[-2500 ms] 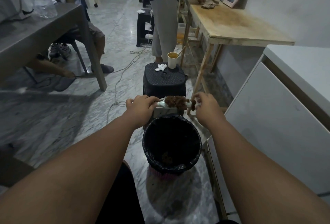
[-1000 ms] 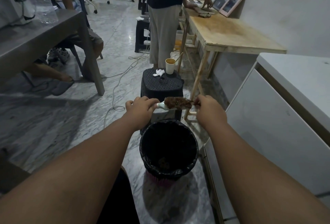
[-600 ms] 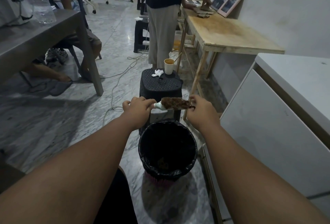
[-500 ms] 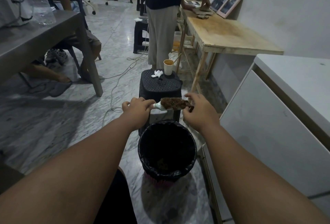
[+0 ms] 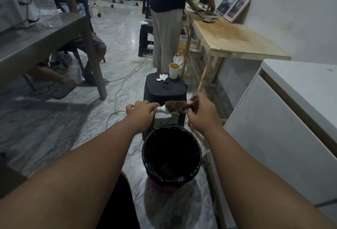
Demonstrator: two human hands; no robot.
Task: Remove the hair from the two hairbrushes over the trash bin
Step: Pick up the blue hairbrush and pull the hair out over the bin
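The left hand (image 5: 143, 112) is gripping the handle of the hairbrush (image 5: 173, 107), which is lying crosswise above the far rim of the trash bin (image 5: 171, 155), while the right hand (image 5: 201, 113) is pinching the brown hair (image 5: 172, 106) at its near-right end.

the hairbrush (image 5: 179, 105) handle is buried inside the left hand (image 5: 143, 114). at its 3 o'clock end the right hand (image 5: 202, 112) covers the tip, hiding where fingers pinch the hair (image 5: 170, 107). the trash bin (image 5: 145, 153) bottom is too dark to read. the top edge cuts off a standing person (image 5: 167, 27) at 12 o'clock.
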